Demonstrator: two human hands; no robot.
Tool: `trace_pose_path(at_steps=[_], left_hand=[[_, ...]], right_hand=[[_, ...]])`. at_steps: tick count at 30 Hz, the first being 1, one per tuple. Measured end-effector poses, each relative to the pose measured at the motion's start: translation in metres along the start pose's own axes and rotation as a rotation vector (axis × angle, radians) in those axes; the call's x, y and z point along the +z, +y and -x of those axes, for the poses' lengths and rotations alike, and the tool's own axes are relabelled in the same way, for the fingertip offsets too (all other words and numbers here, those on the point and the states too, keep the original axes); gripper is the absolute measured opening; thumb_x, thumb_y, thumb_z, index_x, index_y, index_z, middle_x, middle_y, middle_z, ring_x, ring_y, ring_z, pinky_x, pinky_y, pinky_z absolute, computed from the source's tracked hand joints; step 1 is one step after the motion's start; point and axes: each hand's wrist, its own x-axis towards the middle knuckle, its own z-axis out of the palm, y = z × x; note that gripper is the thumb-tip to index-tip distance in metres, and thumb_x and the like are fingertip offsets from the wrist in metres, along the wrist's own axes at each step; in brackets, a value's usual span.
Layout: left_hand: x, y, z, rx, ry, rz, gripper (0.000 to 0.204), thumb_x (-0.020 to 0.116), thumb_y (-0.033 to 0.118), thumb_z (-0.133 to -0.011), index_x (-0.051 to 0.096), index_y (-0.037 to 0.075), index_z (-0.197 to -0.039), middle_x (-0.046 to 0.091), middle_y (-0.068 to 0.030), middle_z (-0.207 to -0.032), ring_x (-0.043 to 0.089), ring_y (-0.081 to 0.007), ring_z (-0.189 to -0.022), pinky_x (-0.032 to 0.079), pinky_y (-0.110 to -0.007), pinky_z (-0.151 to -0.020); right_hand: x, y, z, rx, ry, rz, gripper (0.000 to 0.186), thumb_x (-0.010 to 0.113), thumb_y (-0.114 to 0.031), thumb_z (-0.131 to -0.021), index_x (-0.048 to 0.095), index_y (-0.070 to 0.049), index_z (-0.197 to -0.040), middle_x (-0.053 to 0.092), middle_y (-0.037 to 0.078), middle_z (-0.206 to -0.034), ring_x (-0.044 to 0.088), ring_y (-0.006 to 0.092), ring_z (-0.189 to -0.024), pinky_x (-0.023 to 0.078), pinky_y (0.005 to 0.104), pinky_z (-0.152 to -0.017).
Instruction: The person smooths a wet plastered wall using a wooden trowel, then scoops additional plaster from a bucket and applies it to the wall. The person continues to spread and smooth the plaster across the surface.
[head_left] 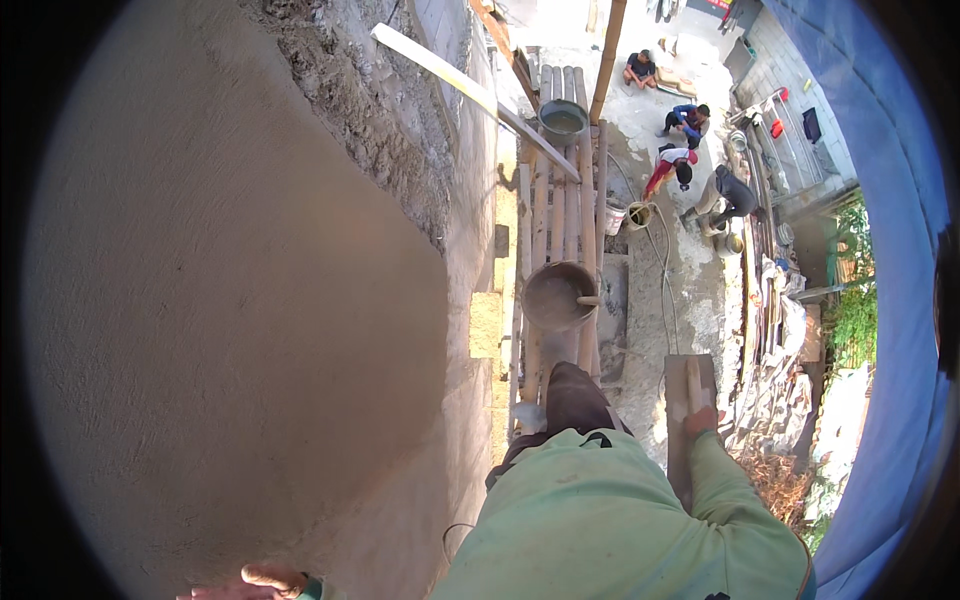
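Observation:
My right hand (704,420) is closed round the handle of a long rectangular plastering float (678,440), held out to the right of my body. At the lower left edge my left hand (255,584) is partly in view, fingers stretched out and nothing seen in them. It is close to the freshly plastered wall (250,300); whether it touches cannot be told. Smooth grey-brown plaster covers most of this wall, and a rough uncoated patch (370,110) shows at the upper part. A round mortar basin (558,297) with a handle sticking out stands in front of my legs.
I stand on a scaffold of bamboo poles (541,215). Farther along it are another basin (563,118) and a long pale straightedge (440,68) leaning across. Several people (686,120) are on the ground below, near buckets (640,214) and a hose. A blue sheet (900,250) hangs at right.

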Motion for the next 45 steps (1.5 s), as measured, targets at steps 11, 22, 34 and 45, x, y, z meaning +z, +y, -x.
trace_pose_path(at_steps=[11,22,34,45], left_hand=[[0.076,0.328,0.187,0.11,-1.275,1.098,0.086,0.082,0.029,-0.082,0.042,-0.001,-0.152,0.035,-0.0262,-0.161,0.033,-0.046,-0.149,0.029,-0.056,-0.12],[0.116,0.321,0.255,0.206,-1.583,0.63,0.061,0.072,0.016,-0.082,0.054,0.007,-0.139,0.065,-0.0129,-0.127,0.069,-0.0361,-0.103,0.053,-0.049,-0.09],[0.142,0.299,0.374,-0.599,-1.87,0.481,0.063,0.083,0.019,-0.081,0.056,0.002,-0.135,0.07,-0.0242,-0.117,0.065,-0.0432,-0.111,0.052,-0.05,-0.093],[0.182,0.333,0.45,-1.009,-1.977,0.638,0.065,0.073,0.007,-0.085,0.047,0.002,-0.144,0.071,-0.0136,-0.092,0.068,-0.0203,-0.068,0.055,-0.038,-0.064]], right_hand=[[-0.061,-0.235,0.025,-0.74,0.176,0.109,0.026,0.062,-0.016,-0.087,0.064,-0.016,-0.113,0.068,0.013,-0.106,0.067,0.0354,-0.104,0.045,0.0531,-0.088],[0.013,-0.428,0.083,-1.686,-0.146,0.082,0.018,0.067,-0.023,-0.081,0.073,-0.019,-0.098,0.068,0.006,-0.1,0.065,0.0271,-0.105,0.043,0.0506,-0.1],[0.166,-0.334,-0.161,-0.437,-0.146,0.289,0.056,0.067,-0.03,-0.088,0.054,-0.006,-0.137,0.057,0.015,-0.132,0.054,0.0337,-0.127,0.042,0.0517,-0.104],[0.307,-0.364,-0.314,-0.85,0.236,0.399,0.044,0.05,-0.022,-0.097,0.057,-0.002,-0.136,0.06,0.019,-0.14,0.052,0.0351,-0.136,0.04,0.0514,-0.108]])
